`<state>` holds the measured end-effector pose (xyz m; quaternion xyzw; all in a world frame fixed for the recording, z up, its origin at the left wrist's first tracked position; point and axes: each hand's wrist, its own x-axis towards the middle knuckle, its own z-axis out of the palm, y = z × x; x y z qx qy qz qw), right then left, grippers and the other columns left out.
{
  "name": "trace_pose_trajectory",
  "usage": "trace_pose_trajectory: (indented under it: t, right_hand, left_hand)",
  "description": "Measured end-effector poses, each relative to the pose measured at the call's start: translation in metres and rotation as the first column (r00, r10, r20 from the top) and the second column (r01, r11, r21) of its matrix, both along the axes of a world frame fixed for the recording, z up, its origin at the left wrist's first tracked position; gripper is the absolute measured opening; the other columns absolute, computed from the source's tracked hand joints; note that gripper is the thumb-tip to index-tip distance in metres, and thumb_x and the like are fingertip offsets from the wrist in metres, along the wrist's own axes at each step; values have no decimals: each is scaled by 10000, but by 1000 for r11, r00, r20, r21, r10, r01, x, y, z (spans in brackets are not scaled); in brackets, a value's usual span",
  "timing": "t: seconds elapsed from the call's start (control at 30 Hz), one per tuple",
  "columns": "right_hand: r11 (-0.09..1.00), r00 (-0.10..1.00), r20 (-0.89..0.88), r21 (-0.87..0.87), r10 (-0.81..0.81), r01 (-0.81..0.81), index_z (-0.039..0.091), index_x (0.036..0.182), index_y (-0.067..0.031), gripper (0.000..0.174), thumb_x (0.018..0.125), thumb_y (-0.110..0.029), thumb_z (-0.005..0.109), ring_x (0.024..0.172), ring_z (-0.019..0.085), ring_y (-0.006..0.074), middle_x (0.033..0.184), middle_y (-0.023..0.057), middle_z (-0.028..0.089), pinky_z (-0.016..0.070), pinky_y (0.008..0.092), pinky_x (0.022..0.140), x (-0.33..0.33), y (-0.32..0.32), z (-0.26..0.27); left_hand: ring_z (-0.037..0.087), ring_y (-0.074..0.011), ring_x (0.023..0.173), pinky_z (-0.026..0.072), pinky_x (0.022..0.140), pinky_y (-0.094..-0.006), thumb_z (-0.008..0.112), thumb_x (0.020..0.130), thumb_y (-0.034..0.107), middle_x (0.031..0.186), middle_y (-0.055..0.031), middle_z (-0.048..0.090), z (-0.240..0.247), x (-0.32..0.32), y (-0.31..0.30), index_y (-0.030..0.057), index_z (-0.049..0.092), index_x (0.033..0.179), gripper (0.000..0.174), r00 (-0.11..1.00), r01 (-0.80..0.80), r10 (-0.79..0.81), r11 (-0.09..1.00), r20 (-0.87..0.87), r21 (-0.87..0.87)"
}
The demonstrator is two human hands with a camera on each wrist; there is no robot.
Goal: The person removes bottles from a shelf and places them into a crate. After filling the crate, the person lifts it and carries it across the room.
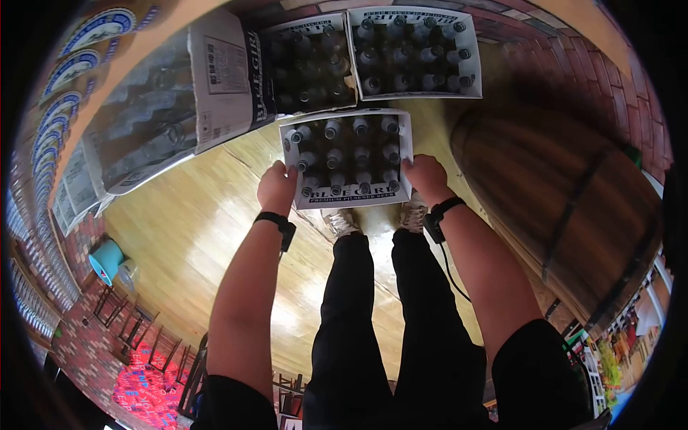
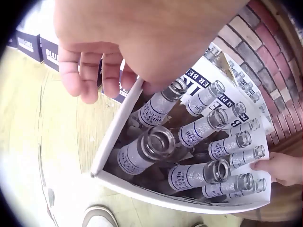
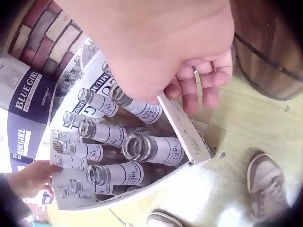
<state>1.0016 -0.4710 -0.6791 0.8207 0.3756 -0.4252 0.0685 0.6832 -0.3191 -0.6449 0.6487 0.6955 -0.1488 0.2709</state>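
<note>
A white, open-topped cardboard beer box (image 1: 309,203) with BLUE GIRL print lies in front of my shoes in the head view. Rows of clear glass bottles (image 1: 334,158) stand uncapped inside it, their necks up. My left hand (image 1: 277,188) grips the box's left wall; the left wrist view shows its fingers (image 2: 90,75) hanging down outside the wall, the thumb side over the rim. On the opposite wall my right hand (image 1: 428,176) holds on in the same way, with curled fingers (image 3: 208,85) outside. The thumbs are partly hidden.
Two more open bottle boxes (image 1: 419,88) stand behind against the brick wall (image 1: 573,72). Left of them, a large box (image 1: 223,79) stands beside stacked bottle packs. A wooden barrel (image 1: 552,208) takes up the right side. A turquoise bucket (image 1: 106,259) sits far left.
</note>
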Motion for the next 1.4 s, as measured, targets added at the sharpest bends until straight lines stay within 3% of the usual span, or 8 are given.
trace_pose_trajectory:
  t: [0.07,0.2,0.33,0.5,0.83,0.97,1.23,1.4]
  right_hand:
    - [999,1000,28,-40,0,1,749,1007,-40,464,963,-466,570,937,722,405,990,186,753,579,512,810,-5,5,-6]
    - [984,998,24,-170,-56,59,760,996,-46,491,989,-474,520,986,713,417,1020,196,753,570,517,854,-5,15,4]
    - [991,999,10,-128,-40,41,757,985,-32,497,991,-461,507,1005,702,423,1029,218,743,555,521,878,-1,12,-3]
    - [993,973,-221,-80,70,-90,734,971,15,441,950,-370,519,1003,676,455,1015,261,720,528,526,882,16,6,-12]
    - [996,976,-203,-32,74,-83,725,934,31,443,936,-363,522,961,675,466,977,273,714,529,539,870,15,-35,0]
    - [991,972,-229,-104,57,-83,721,964,34,445,940,-360,516,980,677,465,1013,278,714,529,542,873,19,-51,47]
    - [970,986,-167,-239,-4,-36,709,981,44,454,942,-356,500,993,670,466,1033,297,700,522,523,887,33,-41,163]
    - [987,990,-142,-158,-21,-2,707,975,47,451,948,-348,493,985,666,472,1025,296,698,522,526,867,45,-30,234]
  left_hand:
    - [688,-441,967,547,815,-535,586,955,454,991,-226,734,-10,-5,10,47,711,1083,445,981,182,-191,966,-30,-183]
    - [704,-415,985,559,842,-515,507,998,498,1011,-216,742,-12,1,16,66,771,1018,506,973,164,-202,945,-112,-283]
    - [698,-430,988,556,849,-519,484,1010,499,1019,-245,732,-20,1,19,30,762,1019,546,961,166,-225,934,-160,-315]
    - [672,-461,1007,521,898,-529,501,1003,435,1010,-284,713,-32,-19,18,-32,741,988,525,967,256,-247,910,70,-328]
    - [661,-464,1032,509,922,-530,521,989,382,1026,-290,707,-10,-26,-5,-31,736,996,466,951,308,-271,853,146,-421]
    - [663,-474,1015,515,918,-541,508,986,377,1005,-299,704,10,-33,-30,-40,731,941,475,950,310,-261,850,172,-426]
    - [657,-476,1012,517,905,-531,529,978,348,999,-304,699,107,-12,-27,-57,711,966,444,966,250,-182,848,186,-467]
    - [647,-499,950,513,852,-545,546,972,325,932,-318,681,178,1,-10,-66,705,904,427,946,277,-183,884,266,-376]
